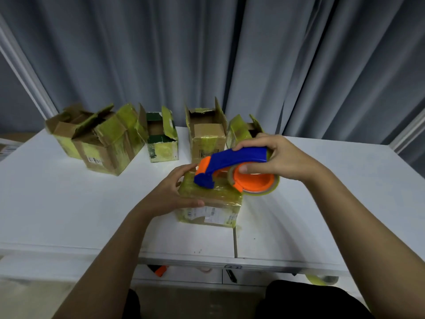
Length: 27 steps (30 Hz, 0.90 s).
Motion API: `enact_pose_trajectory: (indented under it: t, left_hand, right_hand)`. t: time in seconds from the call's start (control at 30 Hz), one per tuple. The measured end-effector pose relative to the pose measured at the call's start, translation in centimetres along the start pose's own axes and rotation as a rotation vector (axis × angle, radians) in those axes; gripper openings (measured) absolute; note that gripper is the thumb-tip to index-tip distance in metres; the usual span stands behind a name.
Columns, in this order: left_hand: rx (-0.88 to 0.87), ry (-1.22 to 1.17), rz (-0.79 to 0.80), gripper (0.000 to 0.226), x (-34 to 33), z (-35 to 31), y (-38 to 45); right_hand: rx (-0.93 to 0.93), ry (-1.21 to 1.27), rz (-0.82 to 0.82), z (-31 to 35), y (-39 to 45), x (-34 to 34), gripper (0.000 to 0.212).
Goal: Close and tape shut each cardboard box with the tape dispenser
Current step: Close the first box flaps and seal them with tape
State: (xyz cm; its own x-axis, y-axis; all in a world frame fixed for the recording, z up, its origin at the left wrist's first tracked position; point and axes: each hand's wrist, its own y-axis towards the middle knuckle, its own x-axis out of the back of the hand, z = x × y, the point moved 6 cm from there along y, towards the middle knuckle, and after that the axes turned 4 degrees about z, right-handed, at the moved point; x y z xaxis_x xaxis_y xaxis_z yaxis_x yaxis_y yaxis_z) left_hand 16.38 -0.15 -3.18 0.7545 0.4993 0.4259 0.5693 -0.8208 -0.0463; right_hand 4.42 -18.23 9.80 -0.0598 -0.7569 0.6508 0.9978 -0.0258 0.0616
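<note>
A small closed cardboard box, wrapped in yellowish tape, sits in the middle of the white table. My left hand holds its left side, thumb along the front top edge and fingers over the far top corner. My right hand grips the blue handle of the blue and orange tape dispenser. The dispenser's blue front end rests on the box top, and its tape roll hangs past the box's right edge.
Several open cardboard boxes stand in a row at the back: a big pair at the left, a green-lined one, a tall one and one behind my right hand. Grey curtains hang behind. A roll of tape lies below the table's front edge.
</note>
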Motion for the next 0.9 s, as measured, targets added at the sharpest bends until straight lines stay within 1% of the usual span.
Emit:
enact_pose_trajectory:
  t: [0.07, 0.13, 0.23, 0.33, 0.4, 0.47, 0.57, 0.67, 0.8, 0.9]
  left_hand:
    - [0.01, 0.062, 0.028, 0.098, 0.4, 0.2, 0.2]
    - [0.021, 0.079, 0.051, 0.097, 0.6, 0.2, 0.3]
    - [0.024, 0.121, 0.056, 0.092, 1.1, -0.2, 0.2]
    - [0.041, 0.16, 0.063, 0.099, 0.9, -0.7, -0.1]
    - [0.067, 0.257, 0.067, 0.104, 0.7, -1.2, -0.5]
    - [0.095, 0.372, 0.06, 0.103, 0.5, -1.3, -0.7]
    - [0.046, 0.459, 0.083, 0.101, -0.2, -2.2, -0.6]
    - [0.041, 0.477, 0.104, 0.103, -0.8, -2.7, 0.2]
    - [0.026, 0.463, 0.018, 0.113, -0.9, -3.5, 0.9]
    - [0.012, 0.361, -0.042, 0.113, -1.2, -3.7, 0.5]
  right_hand:
    - [-0.008, 0.036, 0.012, -0.5, -0.7, 0.5, 0.046]
    - [-0.017, 0.023, 0.033, -1.3, -1.2, 0.5, 0.043]
    - [-0.02, -0.007, 0.019, -2.4, -1.7, 0.5, 0.047]
    - [-0.021, -0.02, 0.025, -3.0, -2.0, -0.4, 0.049]
    - [-0.015, -0.011, 0.009, -3.0, -2.0, -0.9, 0.048]
    - [-0.007, -0.019, 0.004, -3.0, -2.0, -1.3, 0.047]
    - [-0.003, -0.04, 0.006, -3.0, -2.0, -1.5, 0.047]
    - [-0.015, -0.092, -0.005, -2.6, -1.8, -1.6, 0.048]
    - [0.008, -0.27, 0.037, -1.5, -1.3, -1.5, 0.044]
    - [-0.008, -0.27, 0.081, -0.9, -1.3, -1.3, 0.041]
